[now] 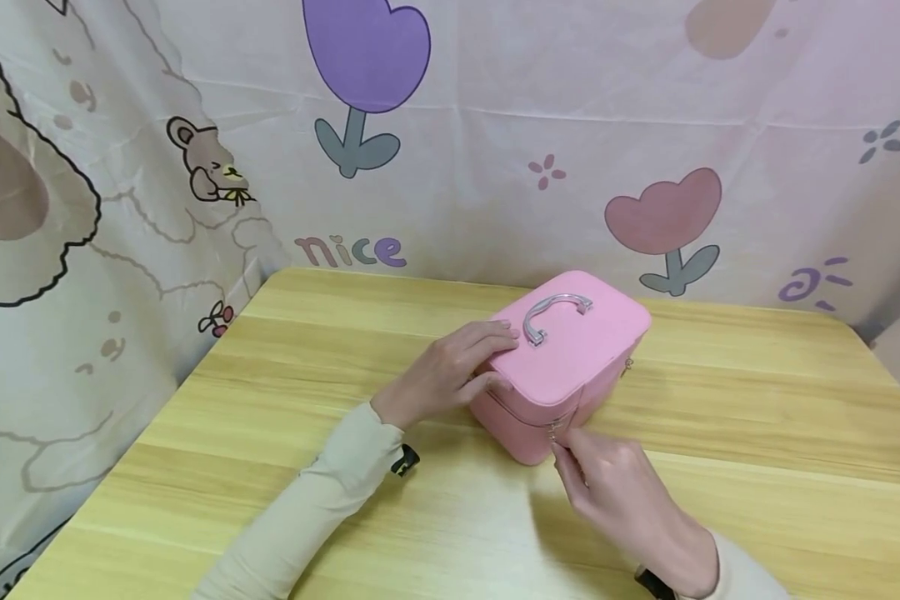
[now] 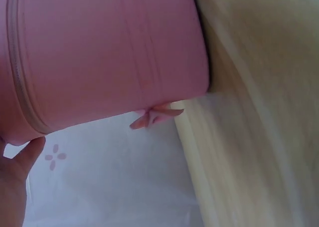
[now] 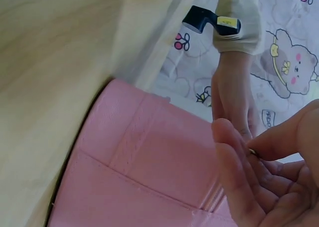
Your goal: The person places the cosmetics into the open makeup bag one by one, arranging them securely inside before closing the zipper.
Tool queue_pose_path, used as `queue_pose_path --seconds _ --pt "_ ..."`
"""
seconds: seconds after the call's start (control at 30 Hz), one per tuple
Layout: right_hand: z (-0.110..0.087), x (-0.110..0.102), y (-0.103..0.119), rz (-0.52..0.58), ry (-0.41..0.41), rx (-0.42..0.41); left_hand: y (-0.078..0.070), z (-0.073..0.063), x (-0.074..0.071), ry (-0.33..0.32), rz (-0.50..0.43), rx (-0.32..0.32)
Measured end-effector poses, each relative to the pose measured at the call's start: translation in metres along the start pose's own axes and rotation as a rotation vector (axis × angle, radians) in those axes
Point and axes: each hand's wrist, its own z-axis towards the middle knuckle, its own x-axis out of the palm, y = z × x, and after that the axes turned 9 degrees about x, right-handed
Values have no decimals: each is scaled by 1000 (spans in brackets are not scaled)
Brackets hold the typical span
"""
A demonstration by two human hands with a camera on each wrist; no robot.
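A pink cosmetic case (image 1: 570, 333) with a silver handle (image 1: 558, 304) on its lid stands on the table, its lid down. My left hand (image 1: 450, 371) rests on the lid's left end, fingers on top and thumb at the edge; the left wrist view shows a finger of the left hand (image 2: 22, 172) against the rim above the zipper (image 2: 22, 87). At the near corner, my right hand (image 1: 622, 487) pinches the small metal zipper pull (image 1: 552, 432) between thumb and forefinger. In the right wrist view, a bit of that pull (image 3: 252, 151) shows between the fingertips.
The wooden table (image 1: 270, 400) ends at a printed cloth (image 1: 465, 167) hung behind and along the left. A second zipper pull (image 1: 628, 364) hangs at the case's right side. A pink bow (image 2: 152, 117) sticks out from the case wall.
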Motion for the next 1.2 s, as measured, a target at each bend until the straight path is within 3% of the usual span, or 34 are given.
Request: queue_pose_path --seconds 0.23,0.37,0.47,0.63,0.9,1.03,1.2 --pt "1 9 8 51 11 -7 -1 -2 3 -77 -145 -60" --pt "2 15 11 53 -1 -36 -1 -5 7 -186 -311 -165" --pt "3 20 13 42 -5 -58 -2 -7 10 -261 -379 -211" --pt "4 24 19 22 -14 -29 -5 -8 14 -297 -375 -209" --pt "3 31 24 35 -50 -5 -17 -7 18 -369 -270 -194" --pt "-5 27 15 132 -11 -4 -23 -7 20 -330 -237 -187" --pt "-14 20 4 232 40 -11 -17 -18 11 -148 -323 -267"
